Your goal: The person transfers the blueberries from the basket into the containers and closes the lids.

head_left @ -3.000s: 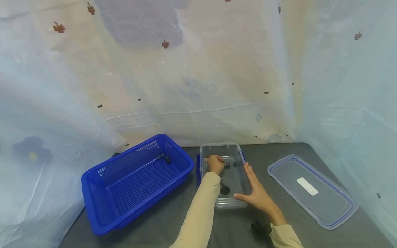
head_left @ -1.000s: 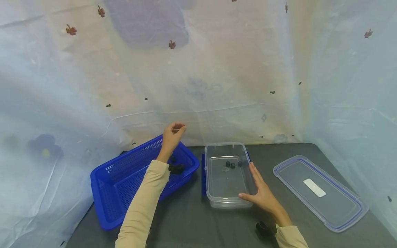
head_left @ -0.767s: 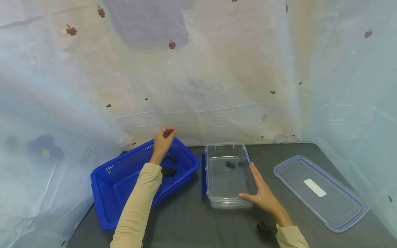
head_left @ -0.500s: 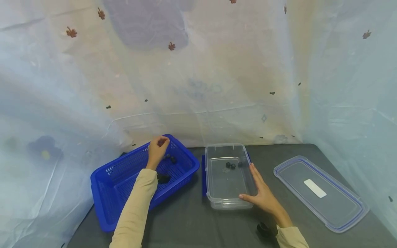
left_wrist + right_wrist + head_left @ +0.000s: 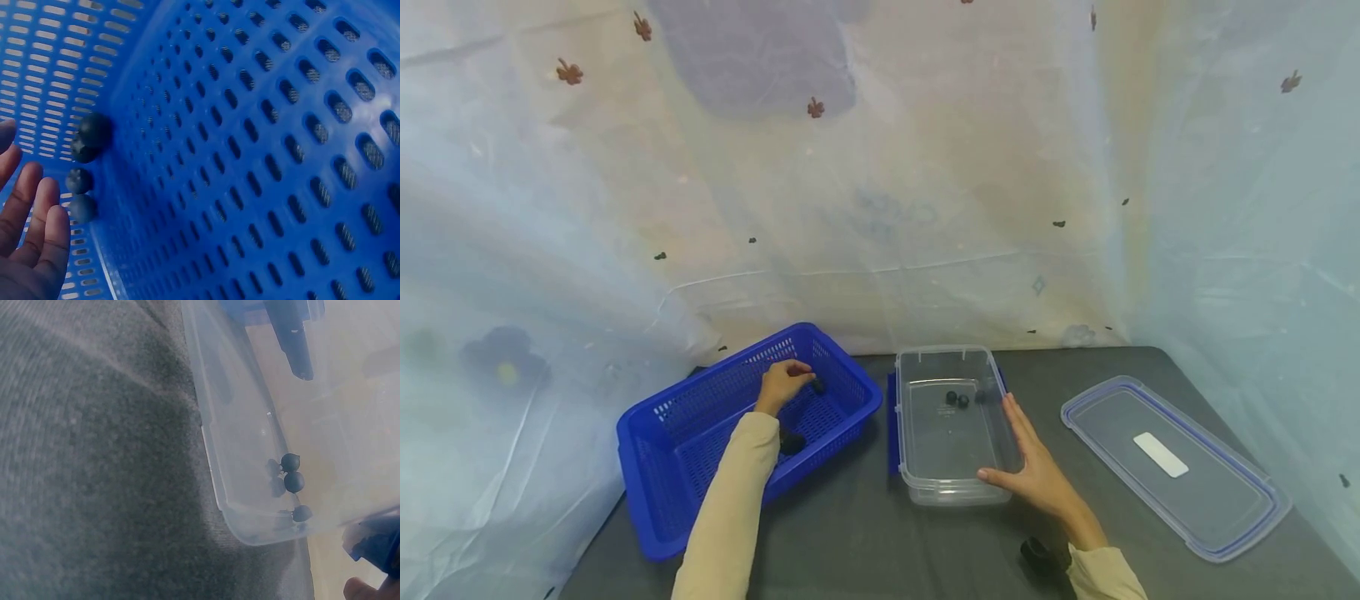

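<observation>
My left hand reaches down into the blue perforated basket, at its far right end. In the left wrist view, its loosely bent fingers hold nothing and hover beside several blueberries lying along the basket's wall. My right hand rests at the right side of the clear plastic box, fingers along the side rim, thumb at the near corner. Inside the box sit 3 blueberries, also plain as dark balls in the right wrist view.
A clear lid with a blue seal and white label lies to the right on the dark grey table. Blue latch flaps stick out from the box's sides. A patterned plastic sheet hangs behind.
My left hand has gone from inside the clear box, up and left over the basket, then down into it. Blueberries now show in the box where it was. The right hand stays.
</observation>
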Tool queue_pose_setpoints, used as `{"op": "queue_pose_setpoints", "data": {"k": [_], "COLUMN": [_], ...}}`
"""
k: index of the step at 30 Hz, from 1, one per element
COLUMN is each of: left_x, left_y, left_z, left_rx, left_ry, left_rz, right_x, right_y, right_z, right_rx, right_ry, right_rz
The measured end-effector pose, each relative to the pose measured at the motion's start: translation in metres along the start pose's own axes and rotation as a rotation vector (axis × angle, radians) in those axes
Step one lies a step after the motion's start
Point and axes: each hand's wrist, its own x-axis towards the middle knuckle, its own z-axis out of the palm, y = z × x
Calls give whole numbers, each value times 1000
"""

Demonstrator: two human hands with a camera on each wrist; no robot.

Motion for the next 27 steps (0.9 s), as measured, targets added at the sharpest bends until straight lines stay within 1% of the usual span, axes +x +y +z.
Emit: {"op": "queue_pose_setpoints", "data": {"k": [2, 8, 12, 15, 20, 27], "left_x": [2, 5, 5, 5, 5, 2], "left_y": [-2, -4, -6, -8, -6, -4], "left_z": [1, 4, 7, 9, 12, 18], "left_rx": [9, 22, 71, 97, 110, 144], "left_ry": [-28, -49, -78, -87, -104, -125], "left_rz": [-10, -31, -41, -25, -3, -23], "right_x": [1, 1, 0, 0, 0, 0], "right_y": [0, 0, 1, 0, -2, 0], "right_z": [0, 0, 0, 0, -1, 0], "right_rx": [1, -2, -2, 1, 4, 8], "right_ry": [-2, -2, -1, 0, 7, 1], "right_rz": [1, -2, -5, -8, -14, -2]}}
